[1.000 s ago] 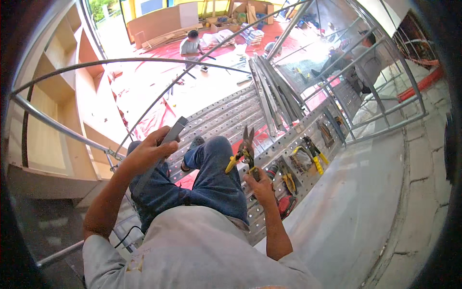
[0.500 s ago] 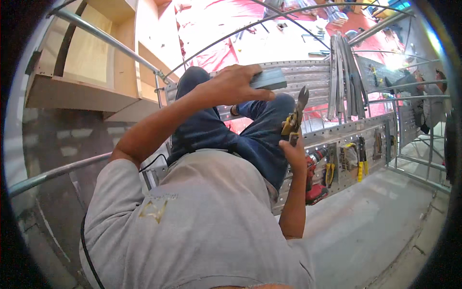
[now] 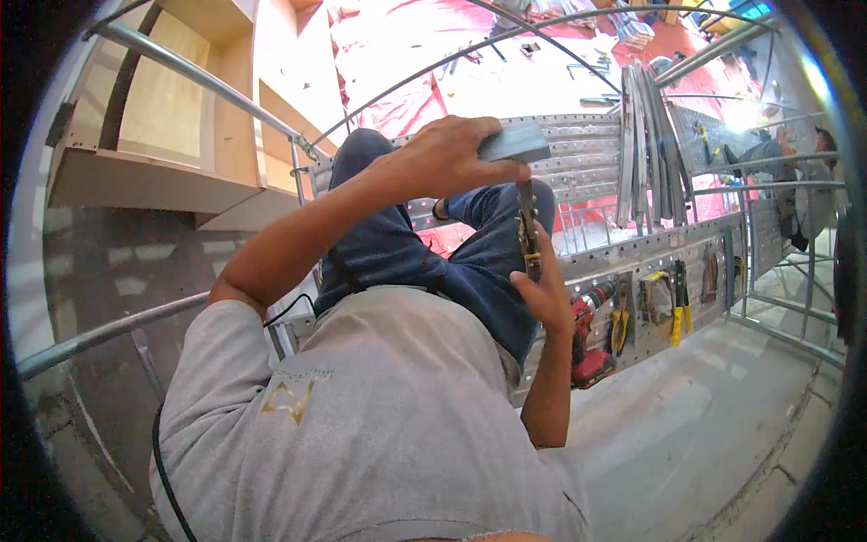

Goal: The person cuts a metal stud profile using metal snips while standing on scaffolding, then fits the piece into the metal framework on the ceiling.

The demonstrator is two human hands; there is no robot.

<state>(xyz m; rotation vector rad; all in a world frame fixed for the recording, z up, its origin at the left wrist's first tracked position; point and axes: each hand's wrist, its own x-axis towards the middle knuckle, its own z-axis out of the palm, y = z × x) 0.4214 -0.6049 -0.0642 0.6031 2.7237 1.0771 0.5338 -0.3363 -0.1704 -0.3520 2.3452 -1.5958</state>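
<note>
My left hand (image 3: pixel 456 149) is above my knees, its fingers and thumb closed round a short grey-blue piece of what looks like metal channel (image 3: pixel 517 142). The channel's far end sticks out to the right of my fingers. My right hand (image 3: pixel 545 291) is closed on a pair of tin snips (image 3: pixel 528 221) with bits of yellow on them, held upright over my right thigh. The snips' tip is close under the channel piece, by my left thumb. Whether the two touch, I cannot tell.
On the perforated metal platform to my right lie a red cordless drill (image 3: pixel 591 330), yellow-and-black pliers (image 3: pixel 619 316) and a yellow-handled tool (image 3: pixel 681 312). Long grey metal strips (image 3: pixel 643 144) lean beyond. Scaffold rails (image 3: pixel 208 77) surround me; a wooden cabinet (image 3: pixel 181 108) stands left.
The snips have turned and moved left, bringing their tip up to the channel piece. My left hand has shifted slightly to the right, and the channel piece has tilted a little.
</note>
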